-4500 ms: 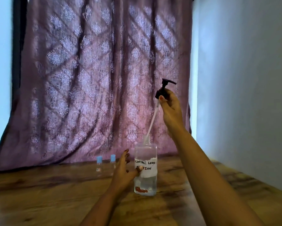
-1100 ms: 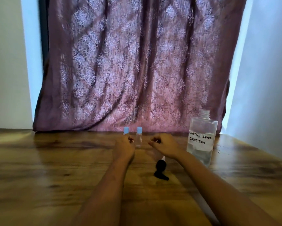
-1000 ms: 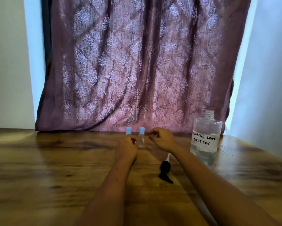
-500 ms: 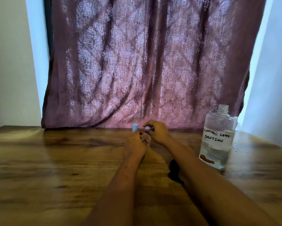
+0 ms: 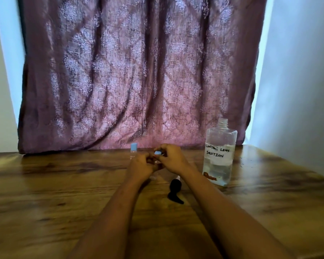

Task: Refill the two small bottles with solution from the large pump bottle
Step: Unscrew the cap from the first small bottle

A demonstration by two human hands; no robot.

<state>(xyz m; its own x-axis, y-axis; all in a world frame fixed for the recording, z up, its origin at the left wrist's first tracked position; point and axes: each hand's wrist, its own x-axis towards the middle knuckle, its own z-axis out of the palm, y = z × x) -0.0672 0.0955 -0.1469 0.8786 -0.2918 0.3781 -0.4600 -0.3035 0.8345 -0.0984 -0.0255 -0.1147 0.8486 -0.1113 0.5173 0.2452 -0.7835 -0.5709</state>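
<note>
The step in hand looks like opening one small bottle. The left hand (image 5: 140, 166) is wrapped around the small bottle (image 5: 155, 162), which is mostly hidden. The right hand (image 5: 171, 160) pinches its blue cap (image 5: 158, 152) at the top. I cannot tell if the cap is off yet.

Next, I think the cap must come off and go down on the wooden table (image 5: 45, 193). Then the solution can be poured in slowly, because the mouth is tiny.

There are two small bottles. The second small bottle (image 5: 133, 151) stands at 11 o'clock from the hands, cap on. There is one large bottle (image 5: 220, 156) at 3 o'clock, open on top. One black pump head (image 5: 175, 190) lies at 6 o'clock.
</note>
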